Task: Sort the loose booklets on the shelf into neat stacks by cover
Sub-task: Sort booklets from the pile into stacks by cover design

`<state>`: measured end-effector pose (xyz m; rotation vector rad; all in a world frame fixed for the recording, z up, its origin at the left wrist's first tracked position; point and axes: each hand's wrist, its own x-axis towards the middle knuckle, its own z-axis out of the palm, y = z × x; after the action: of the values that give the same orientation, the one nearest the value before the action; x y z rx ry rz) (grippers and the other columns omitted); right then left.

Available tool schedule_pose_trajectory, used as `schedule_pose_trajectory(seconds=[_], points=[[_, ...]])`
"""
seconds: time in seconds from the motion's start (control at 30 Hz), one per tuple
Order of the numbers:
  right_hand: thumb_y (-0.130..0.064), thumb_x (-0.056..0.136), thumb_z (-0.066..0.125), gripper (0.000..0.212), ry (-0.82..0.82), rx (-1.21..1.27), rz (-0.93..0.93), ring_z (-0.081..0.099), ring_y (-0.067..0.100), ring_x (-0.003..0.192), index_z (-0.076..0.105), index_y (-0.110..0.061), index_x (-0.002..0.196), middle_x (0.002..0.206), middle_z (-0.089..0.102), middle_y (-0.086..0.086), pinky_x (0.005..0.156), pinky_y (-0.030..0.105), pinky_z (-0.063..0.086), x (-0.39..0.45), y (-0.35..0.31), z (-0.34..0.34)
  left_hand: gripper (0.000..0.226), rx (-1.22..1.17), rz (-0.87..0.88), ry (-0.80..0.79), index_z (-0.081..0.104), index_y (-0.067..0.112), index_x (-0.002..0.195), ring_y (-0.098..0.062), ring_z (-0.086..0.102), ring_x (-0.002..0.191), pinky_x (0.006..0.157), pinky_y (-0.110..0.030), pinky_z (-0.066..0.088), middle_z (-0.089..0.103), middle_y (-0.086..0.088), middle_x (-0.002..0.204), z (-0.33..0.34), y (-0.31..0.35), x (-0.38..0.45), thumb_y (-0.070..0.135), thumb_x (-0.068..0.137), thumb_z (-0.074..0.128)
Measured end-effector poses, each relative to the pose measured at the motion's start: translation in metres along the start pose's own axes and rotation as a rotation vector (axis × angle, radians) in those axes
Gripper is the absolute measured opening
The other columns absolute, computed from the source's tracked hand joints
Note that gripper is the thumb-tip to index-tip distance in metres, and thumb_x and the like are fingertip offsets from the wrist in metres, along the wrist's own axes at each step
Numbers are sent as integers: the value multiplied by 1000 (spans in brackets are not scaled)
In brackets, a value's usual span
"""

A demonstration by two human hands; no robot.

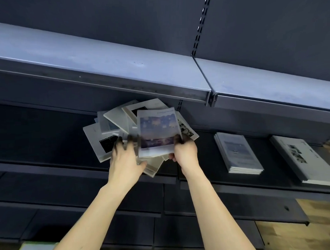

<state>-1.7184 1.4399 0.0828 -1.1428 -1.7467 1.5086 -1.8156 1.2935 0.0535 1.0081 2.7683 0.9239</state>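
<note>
Head view: left hand (124,156) rests with spread fingers on a fanned heap of thin matte paper booklets (111,124) on the dark metal shelf (49,166). Right hand (183,150) pinches a purple-covered booklet (158,130). Two squared stacks (238,152) lie rightward.

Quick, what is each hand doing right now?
Left hand: open, fingers spread and pressing on the messy pile of pale loose booklets.
Right hand: pinching the top booklet with the purple-blue picture cover.

Booklet (158,132) cover print unreadable (too blurred).
</note>
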Motion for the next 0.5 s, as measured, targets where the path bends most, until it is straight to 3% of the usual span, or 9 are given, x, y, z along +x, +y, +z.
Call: schedule_pose_trajectory(seconds=[0.1,0.23,0.4,0.5], points=[[-20,104,47,15,23,164,78,56,18,61,58,-11,109,94,60,11,43,21,46,8,6,-24,90,61,64,20,19,20,153,-36,22,142,112,-50,35,25,-18,152,0,18,2,42,82,71],[-23,103,50,17,70,246,132,58,20,73,56,-13,117,105,61,9,44,19,48,22,18,-72,89,184,159,24,27,13,151,-39,31,136,110,-50,32,34,-18,146,13,56,6,46,81,71],[-26,103,51,29,111,260,147,59,22,79,58,-8,125,115,62,14,46,19,49,43,33,-128,86,290,184,-53,24,17,152,-38,20,143,116,-50,24,27,-11,155,44,100,16,51,83,63],[-26,104,48,26,145,257,144,59,21,79,61,-8,117,112,61,15,46,19,50,53,39,-163,84,311,170,-106,21,20,154,-36,12,147,120,-50,15,18,-10,160,60,125,19,55,88,58]])
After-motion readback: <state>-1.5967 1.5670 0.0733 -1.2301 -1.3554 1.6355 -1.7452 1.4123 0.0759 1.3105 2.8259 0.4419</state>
